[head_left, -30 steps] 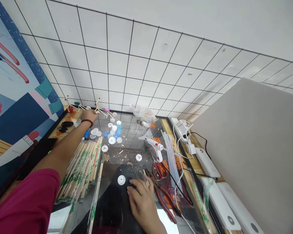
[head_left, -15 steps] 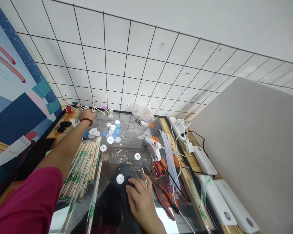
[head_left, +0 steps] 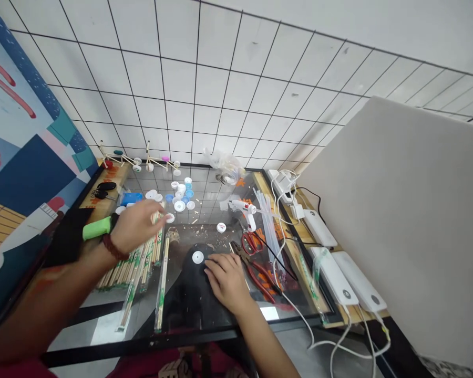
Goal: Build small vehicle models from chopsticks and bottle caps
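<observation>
My left hand (head_left: 136, 226), with a beaded bracelet at the wrist, hovers over the bundle of wrapped chopsticks (head_left: 116, 275). Its thumb and fingertips are at a white bottle cap (head_left: 170, 218); whether they grip it is unclear. My right hand (head_left: 225, 278) rests on the glass tabletop with its fingers bent and slightly apart, and what lies under them is hidden. Beside its fingertips lies a white cap with a centre hole (head_left: 197, 256). Another white cap (head_left: 221, 227) lies farther back. White and blue caps (head_left: 185, 194) are grouped behind.
Stick models with cap wheels (head_left: 157, 160) stand by the tiled wall. To the right are a glue gun (head_left: 245, 208), red scissors (head_left: 251, 243), pliers (head_left: 260, 278), glue sticks (head_left: 266, 226), white power strips (head_left: 333, 275) and cables. A plastic bag (head_left: 226, 167) sits at the back.
My left hand has come back from the stick models at the rear to the near caps. My right hand has stayed near the holed cap. The camera view has shifted.
</observation>
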{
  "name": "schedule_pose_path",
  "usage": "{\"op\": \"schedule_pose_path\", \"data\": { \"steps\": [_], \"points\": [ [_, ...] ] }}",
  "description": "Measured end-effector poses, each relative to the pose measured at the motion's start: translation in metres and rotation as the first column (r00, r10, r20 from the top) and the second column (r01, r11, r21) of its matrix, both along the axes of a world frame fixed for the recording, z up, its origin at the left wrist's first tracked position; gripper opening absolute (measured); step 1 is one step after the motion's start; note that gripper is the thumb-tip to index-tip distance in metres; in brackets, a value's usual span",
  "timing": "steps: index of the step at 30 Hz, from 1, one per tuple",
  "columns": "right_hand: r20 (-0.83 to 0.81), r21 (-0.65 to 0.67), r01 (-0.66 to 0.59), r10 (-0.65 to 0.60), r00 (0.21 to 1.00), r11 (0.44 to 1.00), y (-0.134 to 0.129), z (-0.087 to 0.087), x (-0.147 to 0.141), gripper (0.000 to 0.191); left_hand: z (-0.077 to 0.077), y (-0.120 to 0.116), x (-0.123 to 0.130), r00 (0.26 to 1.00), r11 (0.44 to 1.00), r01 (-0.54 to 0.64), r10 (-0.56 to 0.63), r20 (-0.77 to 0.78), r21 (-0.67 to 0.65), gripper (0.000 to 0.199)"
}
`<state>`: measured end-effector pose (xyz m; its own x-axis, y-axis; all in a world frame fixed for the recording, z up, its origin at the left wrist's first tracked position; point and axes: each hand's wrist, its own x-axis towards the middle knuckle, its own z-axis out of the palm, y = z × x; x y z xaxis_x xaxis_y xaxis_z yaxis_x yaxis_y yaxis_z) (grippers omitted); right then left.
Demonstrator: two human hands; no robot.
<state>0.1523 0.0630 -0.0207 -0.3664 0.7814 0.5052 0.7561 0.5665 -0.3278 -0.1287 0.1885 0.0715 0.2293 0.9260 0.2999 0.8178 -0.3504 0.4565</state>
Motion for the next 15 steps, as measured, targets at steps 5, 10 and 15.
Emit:
{"op": "schedule_pose_path", "data": {
  "steps": [5,10,15],
  "points": [
    [0.05,-0.009,0.002,-0.002,0.999,1.0,0.004,0.0,-0.004,0.018,-0.044,-0.091,0.031,0.956,0.949,0.283,-0.292,-0.044,-0.14,0.014],
    [0.195,-0.032,-0.035,0.041,0.98,0.999,0.01,-0.008,-0.016,0.021,-0.07,-0.083,0.012,0.963,0.974,0.204,-0.218,-0.159,-0.102,0.021],
    [0.267,-0.018,-0.007,0.012,0.964,1.0,0.015,-0.016,-0.026,0.02,-0.075,-0.066,-0.009,0.968,0.99,0.141,-0.143,-0.207,-0.02,0.023]
  ]
}}
